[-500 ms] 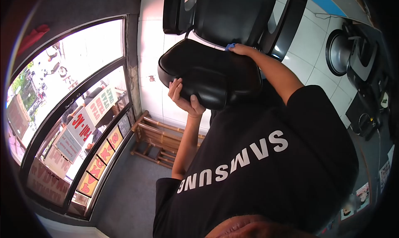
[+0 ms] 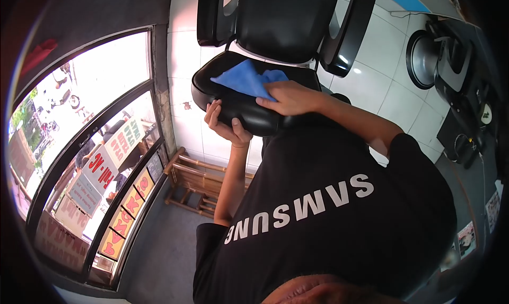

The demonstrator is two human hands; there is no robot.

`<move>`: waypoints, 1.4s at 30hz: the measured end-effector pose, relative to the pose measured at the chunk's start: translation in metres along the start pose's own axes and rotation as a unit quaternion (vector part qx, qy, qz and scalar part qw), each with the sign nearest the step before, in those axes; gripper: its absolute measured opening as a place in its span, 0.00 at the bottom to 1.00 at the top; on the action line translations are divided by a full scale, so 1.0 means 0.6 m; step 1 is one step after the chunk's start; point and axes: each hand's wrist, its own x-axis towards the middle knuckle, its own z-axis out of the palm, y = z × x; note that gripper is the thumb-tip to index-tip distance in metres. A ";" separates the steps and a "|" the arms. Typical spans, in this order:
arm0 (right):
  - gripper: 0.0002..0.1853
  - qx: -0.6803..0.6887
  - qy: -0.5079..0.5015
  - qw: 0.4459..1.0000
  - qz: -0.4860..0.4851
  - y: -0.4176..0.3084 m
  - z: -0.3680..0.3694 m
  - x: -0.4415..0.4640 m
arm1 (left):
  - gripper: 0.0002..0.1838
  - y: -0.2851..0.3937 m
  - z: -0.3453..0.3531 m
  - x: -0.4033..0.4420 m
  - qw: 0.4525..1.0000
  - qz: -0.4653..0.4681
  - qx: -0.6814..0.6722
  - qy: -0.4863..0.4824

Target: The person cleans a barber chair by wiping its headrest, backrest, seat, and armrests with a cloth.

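A black padded chair backrest is right in front of my chest, and the black seat lies beyond it. My left hand grips the lower left edge of the backrest, with the fingers curled over it and the thumb on the near side. A blue cloth is bunched under my right hand, which presses it on the upper face of the backrest. One corner of the cloth spreads out to the left. My right fingertips are partly hidden by the cloth.
Black armrests flank the seat. A bamboo bench stands at the left, near glass windows and a door frame with signs. To the right is another chair with a round metal base. White tiles cover the floor.
My right hand has moved from the far right edge of the backrest toward its middle, spreading the blue cloth leftward. My left hand keeps its grip. The view has shifted slightly.
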 end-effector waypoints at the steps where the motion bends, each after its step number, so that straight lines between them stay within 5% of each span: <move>1: 0.25 -0.027 0.126 0.989 -0.070 0.010 0.033 -0.009 | 0.26 0.000 0.002 0.000 1.000 0.000 -0.007 0.006; 7: 0.26 -0.091 0.072 0.990 0.076 0.130 0.044 -0.010 | 0.24 0.001 0.005 -0.003 1.000 -0.007 -0.009 0.028; 10: 0.35 -0.045 -0.054 0.969 0.236 0.238 0.035 0.063 | 0.24 0.000 0.006 -0.001 1.000 0.008 -0.003 0.028; 12: 0.41 -0.004 -0.075 0.965 0.250 0.319 0.040 0.113 | 0.25 0.000 0.007 0.000 1.000 0.004 -0.012 0.027; 14: 0.46 0.072 0.025 0.962 0.263 0.392 0.080 0.152 | 0.25 0.000 0.005 -0.002 1.000 0.001 -0.018 0.026; 19: 0.45 -0.013 -0.052 0.972 0.229 0.247 0.030 0.104 | 0.24 -0.012 0.006 -0.005 0.999 0.008 -0.024 0.033; 22: 0.45 0.051 -0.091 0.978 0.182 0.176 0.000 0.009 | 0.24 -0.004 0.009 -0.002 0.998 -0.001 -0.043 0.040; 26: 0.40 0.145 -0.013 0.987 0.072 0.093 -0.008 -0.098 | 0.24 -0.002 0.010 0.000 0.999 0.003 -0.021 0.039; 31: 0.38 0.202 -0.017 0.975 0.093 0.029 0.003 -0.002 | 0.25 -0.001 0.004 0.003 1.000 0.016 -0.001 0.009; 36: 0.40 0.159 -0.124 0.966 0.162 0.027 0.012 0.112 | 0.25 -0.006 0.002 0.005 1.000 0.017 -0.006 0.011; 42: 0.42 0.156 0.046 0.982 0.096 0.114 0.013 -0.057 | 0.25 -0.011 0.011 -0.002 0.998 0.000 -0.034 0.051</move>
